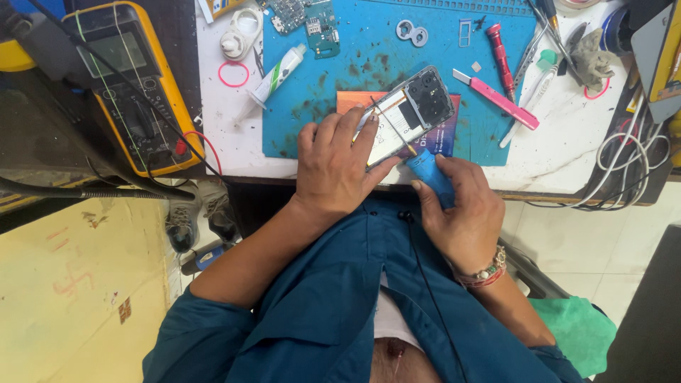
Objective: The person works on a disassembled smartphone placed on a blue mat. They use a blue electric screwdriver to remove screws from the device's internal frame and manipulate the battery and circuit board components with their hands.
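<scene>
An opened phone [411, 113] with its back cover off lies tilted on a blue work mat [369, 64], over a colourful card. My left hand [333, 167] presses down on the phone's near end and holds it steady. My right hand [461, 209] grips a blue-handled screwdriver [429, 177]. Its thin shaft reaches up and left across the phone's battery area, the tip near the phone's left edge.
A yellow multimeter [135, 85] sits at the left. On and around the mat lie a white tube [277, 74], a circuit board [312, 21], a pink cutter [496, 99], a red screwdriver [500, 60], tweezers [550, 28] and white cables [631, 156] at the right.
</scene>
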